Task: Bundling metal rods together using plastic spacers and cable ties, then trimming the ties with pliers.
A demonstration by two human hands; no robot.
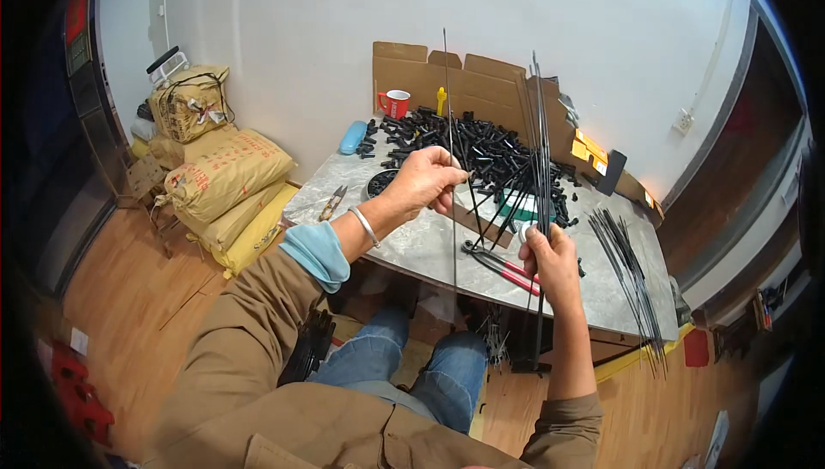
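Observation:
My left hand (pixel 427 181) is raised over the table, thumb and fingers pinched on a long thin dark rod (pixel 449 108) that stands nearly upright. A bundle of similar thin black rods (pixel 541 151) is gripped in my right hand (pixel 554 267), also held nearly upright, its lower ends hanging past the table's front edge. Behind both hands spreads a heap of short black tubular parts (pixel 485 142). Under the hands lie pliers with red handles (pixel 514 275). Beside my left wrist is a round dish of small black pieces (pixel 380 183), with snips (pixel 333 202) left of it.
More thin rods (pixel 627 271) lie over the right edge of the grey table (pixel 395 254). Cardboard (pixel 485 91) screens the back. A red mug (pixel 396 104) and blue case (pixel 352 137) stand far left. Stacked sacks (pixel 228 175) sit on the floor left.

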